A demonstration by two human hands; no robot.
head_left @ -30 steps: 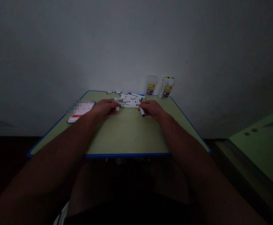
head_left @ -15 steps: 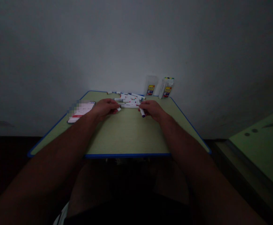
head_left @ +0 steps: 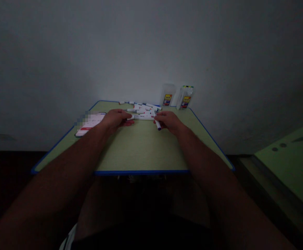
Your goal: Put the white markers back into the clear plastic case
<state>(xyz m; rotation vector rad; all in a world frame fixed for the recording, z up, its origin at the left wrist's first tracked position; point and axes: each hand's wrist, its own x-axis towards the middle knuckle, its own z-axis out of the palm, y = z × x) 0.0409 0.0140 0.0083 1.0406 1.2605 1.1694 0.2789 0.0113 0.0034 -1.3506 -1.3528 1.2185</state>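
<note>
In the head view, a marker pile (head_left: 144, 107) is lying on the bench (head_left: 141, 149). Just in front of the pile, a long white marker (head_left: 144, 117) is stretching crosswise between the hands. The left hand (head_left: 117, 118), in front of the pile and to its left, is pinching that marker's left end in its fingers. The right hand (head_left: 168, 120), in front of the pile and to its right, is grasping a dark-ended marker (head_left: 157, 123) slantwise; whether its fingers are also gripping the long one, I cannot tell. A phone (head_left: 97, 120) is lying left of the pile. Right of the pile, a clear case (head_left: 167, 94) and a second case (head_left: 185, 97) are standing upright.
</note>
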